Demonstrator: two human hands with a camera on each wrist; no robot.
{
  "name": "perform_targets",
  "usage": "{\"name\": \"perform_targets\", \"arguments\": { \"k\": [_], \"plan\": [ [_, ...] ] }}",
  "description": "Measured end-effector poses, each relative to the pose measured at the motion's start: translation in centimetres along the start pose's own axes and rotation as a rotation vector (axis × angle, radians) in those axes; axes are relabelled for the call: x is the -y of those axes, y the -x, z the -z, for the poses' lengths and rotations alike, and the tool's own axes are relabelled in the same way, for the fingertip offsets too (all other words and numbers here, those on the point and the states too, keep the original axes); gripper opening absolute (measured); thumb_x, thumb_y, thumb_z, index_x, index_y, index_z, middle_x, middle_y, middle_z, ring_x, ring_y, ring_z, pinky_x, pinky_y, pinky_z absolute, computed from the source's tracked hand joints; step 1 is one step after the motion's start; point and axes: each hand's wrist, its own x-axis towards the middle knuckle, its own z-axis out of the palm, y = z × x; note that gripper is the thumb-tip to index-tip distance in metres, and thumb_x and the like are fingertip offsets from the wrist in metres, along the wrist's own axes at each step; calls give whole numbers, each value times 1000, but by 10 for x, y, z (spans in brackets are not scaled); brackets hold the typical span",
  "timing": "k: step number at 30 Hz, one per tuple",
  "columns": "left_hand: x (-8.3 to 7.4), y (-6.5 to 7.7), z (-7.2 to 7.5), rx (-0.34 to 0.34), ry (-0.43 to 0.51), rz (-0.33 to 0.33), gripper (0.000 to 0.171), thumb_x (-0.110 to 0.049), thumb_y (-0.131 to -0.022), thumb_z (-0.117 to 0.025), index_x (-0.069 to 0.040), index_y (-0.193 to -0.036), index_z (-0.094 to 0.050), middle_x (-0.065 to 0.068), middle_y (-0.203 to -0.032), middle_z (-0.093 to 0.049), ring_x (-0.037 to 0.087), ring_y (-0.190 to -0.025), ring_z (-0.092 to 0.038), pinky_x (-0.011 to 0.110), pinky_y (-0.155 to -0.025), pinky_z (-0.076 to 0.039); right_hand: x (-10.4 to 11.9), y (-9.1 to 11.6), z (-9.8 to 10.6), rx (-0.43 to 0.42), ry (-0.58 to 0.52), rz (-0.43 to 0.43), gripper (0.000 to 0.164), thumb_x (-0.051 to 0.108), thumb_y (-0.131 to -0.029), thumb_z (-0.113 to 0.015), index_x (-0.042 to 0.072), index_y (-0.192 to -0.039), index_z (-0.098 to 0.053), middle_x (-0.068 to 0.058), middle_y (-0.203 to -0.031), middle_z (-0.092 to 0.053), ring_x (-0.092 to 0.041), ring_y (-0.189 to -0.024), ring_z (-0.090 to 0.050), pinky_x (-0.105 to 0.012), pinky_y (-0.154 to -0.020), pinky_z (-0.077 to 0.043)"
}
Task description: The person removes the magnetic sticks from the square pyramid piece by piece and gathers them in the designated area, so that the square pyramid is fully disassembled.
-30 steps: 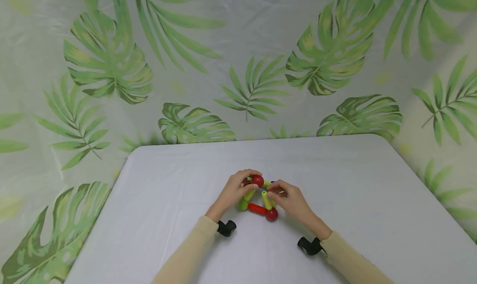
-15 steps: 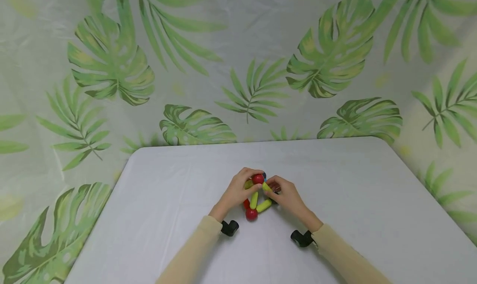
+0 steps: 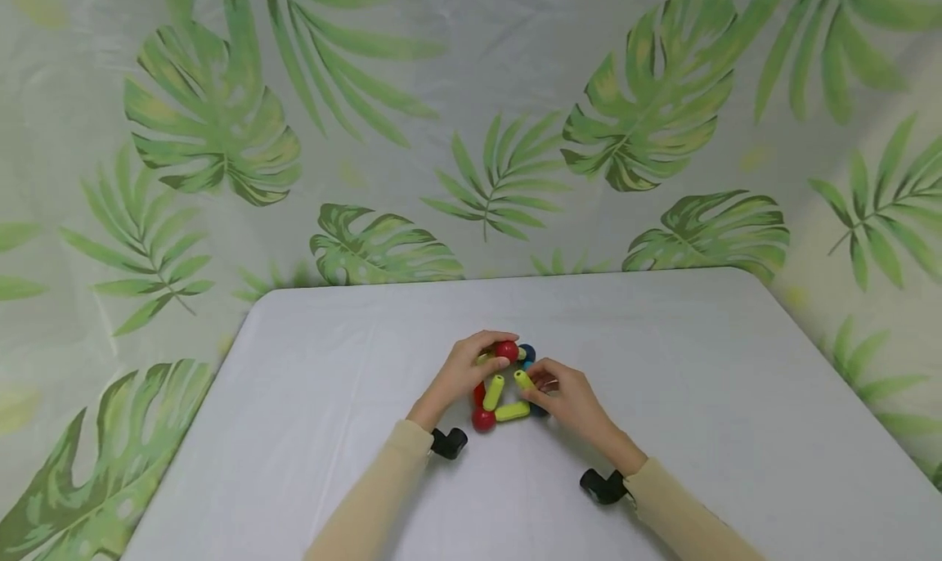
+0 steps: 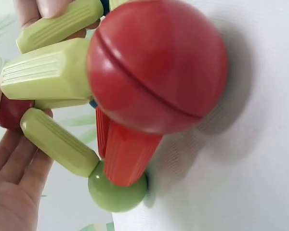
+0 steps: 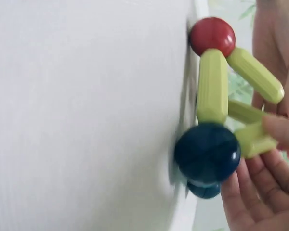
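Observation:
A frame of magnetic rods and balls stands on the table between my hands. In the head view my left hand (image 3: 462, 374) holds the upper red ball (image 3: 507, 351) between fingers and thumb. My right hand (image 3: 572, 393) pinches a yellow-green rod (image 3: 522, 379) that rises from a dark blue ball (image 5: 208, 153). At the front left corner sits another red ball (image 3: 483, 419), with a leaning yellow-green rod (image 3: 494, 392) on it. A flat yellow-green rod (image 3: 513, 412) runs from that ball to the right. The left wrist view shows a green ball (image 4: 118, 187) and a red rod (image 4: 132, 154).
The structure rests on a white-covered table (image 3: 353, 340). A leaf-printed cloth (image 3: 486, 95) hangs behind the table's far edge. A black wrist camera (image 3: 450, 443) sits on the left wrist and another black camera (image 3: 602, 486) on the right.
The frame has turned, its front red ball shifting left and a yellow-green rod replacing the red one along the front. My right hand now pinches a different upright rod; my left keeps the upper red ball.

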Motion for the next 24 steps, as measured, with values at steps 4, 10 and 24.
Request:
{"name": "perform_targets", "arguments": {
  "k": [4, 10, 24],
  "plan": [
    [-3, 3, 0, 44, 44, 23, 36, -12, -93, -63, -4, -126, -52, 14, -122, -60, 29, -115, -56, 40, -99, -42, -7, -5, 7, -37, -99, -42, 15, 5, -91, -63, 1, -106, -63, -9, -102, -66, -25, -95, -62, -37, -85, -51],
    [-5, 3, -7, 48, 4, 19, 35, -19, -92, -66, -4, -120, -52, 8, -117, -60, 25, -114, -57, 35, -96, -45, -21, -22, 10, -13, -66, 20, 28, -2, -91, -59, -1, -119, -59, -17, -120, -61, -35, -117, -52, -51, -98, -40],
    [-8, 6, -3, 41, -174, -10, 36, -21, -96, -60, -11, -130, -57, 5, -116, -51, 21, -105, -51, 36, -88, -46, -16, -12, 9, 36, 116, 101, 21, 7, -86, -71, 3, -104, -60, -6, -97, -65, -24, -90, -62, -42, -82, -51]
  ]
}}
